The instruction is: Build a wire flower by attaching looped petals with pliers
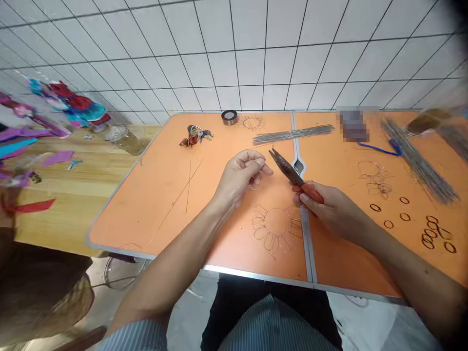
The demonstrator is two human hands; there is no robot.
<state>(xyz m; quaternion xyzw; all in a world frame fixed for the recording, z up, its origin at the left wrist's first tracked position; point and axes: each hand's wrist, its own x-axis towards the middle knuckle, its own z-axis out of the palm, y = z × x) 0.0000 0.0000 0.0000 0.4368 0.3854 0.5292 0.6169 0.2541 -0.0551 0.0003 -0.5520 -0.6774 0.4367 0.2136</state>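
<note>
The right hand grips the pliers beyond the wire flower on the worktop. The left hand, also beyond it, is curled (I cannot tell whether it pinches anything). Farther past the wire flower lies a wire bundle.

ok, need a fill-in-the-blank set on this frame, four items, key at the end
1. The right hand grips a pair of ____.
2. The tabletop is coloured ____.
3. The small dark rings lie on the ____ side of the tabletop's seam.
4. The wall behind is covered in white ____.

Missing words: pliers; orange; right; tiles.
</note>
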